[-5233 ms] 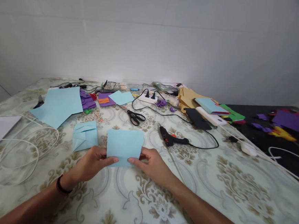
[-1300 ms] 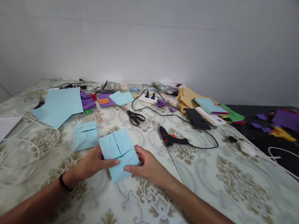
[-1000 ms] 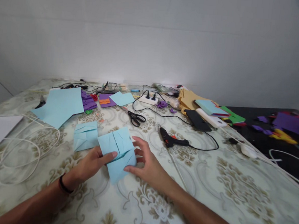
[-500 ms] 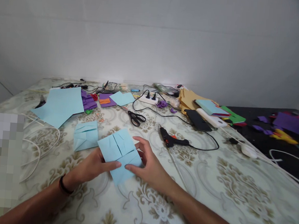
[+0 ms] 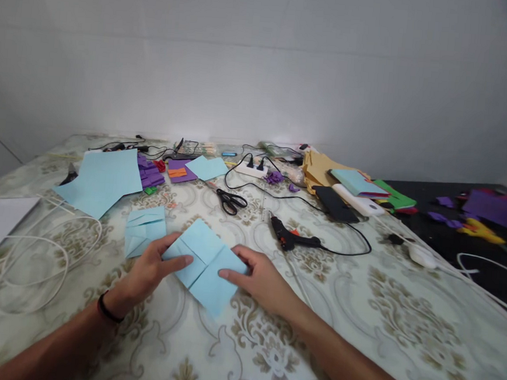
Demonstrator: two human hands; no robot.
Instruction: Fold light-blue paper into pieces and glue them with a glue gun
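Note:
Between my hands is a square of folded light-blue paper [image 5: 206, 262], tilted like a diamond, with fold lines crossing near its middle. My left hand [image 5: 155, 267] pinches its left corner, thumb on top. On the right corner, my right hand [image 5: 258, 275] grips with its thumb on top and fingers behind the edge. A second folded light-blue paper [image 5: 145, 228] lies on the table just beyond my left hand, partly hidden by it. Black-handled scissors [image 5: 230, 201] rest beyond the held paper. To the right of them lies a black glue gun [image 5: 291, 234].
Large light-blue sheets [image 5: 105, 178] lie at the left, near a looped white cable [image 5: 66, 257]. A white power strip [image 5: 251, 170] with black plugs stands at the back. Toward the right are a black phone-like slab [image 5: 335, 203], a white power bank [image 5: 358, 201] and paper stacks [image 5: 357, 183].
The folded paper has been turned in my hands, so its creases now run differently. My left hand has shifted slightly up and left, and my right hand has changed its grip on the edge.

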